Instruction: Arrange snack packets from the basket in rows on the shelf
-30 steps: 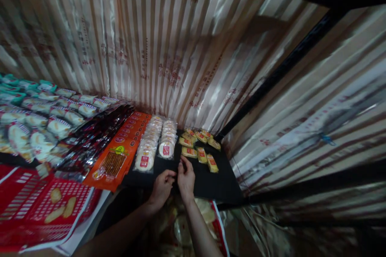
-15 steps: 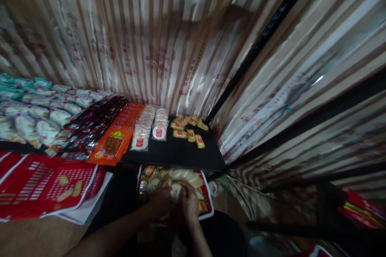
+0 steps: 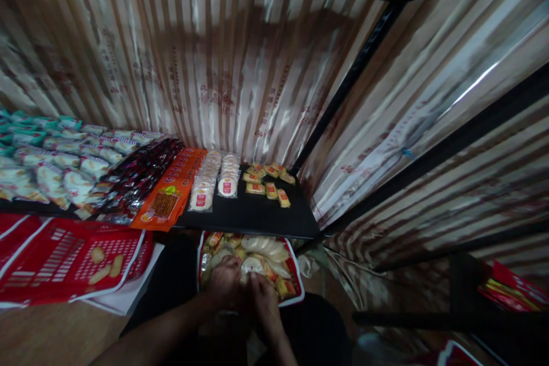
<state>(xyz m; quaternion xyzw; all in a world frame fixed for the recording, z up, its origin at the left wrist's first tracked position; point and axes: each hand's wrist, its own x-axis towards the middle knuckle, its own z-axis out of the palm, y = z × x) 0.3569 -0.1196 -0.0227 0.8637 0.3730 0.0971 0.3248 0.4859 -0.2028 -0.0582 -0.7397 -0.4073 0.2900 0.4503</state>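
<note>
My left hand (image 3: 226, 281) and my right hand (image 3: 265, 297) are close together over a red basket (image 3: 299, 293) with a white rim. Both have their fingers curled in. A round white cracker in a clear wrapper (image 3: 252, 265) shows between them at the fingertips; dimness and blur hide whether it is gripped or lies underneath. Around the hands, the basket holds a row of overlapping white round crackers (image 3: 268, 248) and yellow wrapped snack packs (image 3: 283, 286).
Above the basket runs a black shelf (image 3: 249, 220) with yellow packs (image 3: 271, 190), white round crackers (image 3: 227, 184), orange bags (image 3: 160, 206), dark packets (image 3: 132, 177) and white packets (image 3: 54, 180). Another red basket (image 3: 64, 263) stands at left. Striped curtains (image 3: 223, 68) and a black pole (image 3: 347, 86) bound the space.
My hands have drawn slightly down toward me, and the right fingers have come lower, uncovering more of the basket's contents. The view has shifted a little.
</note>
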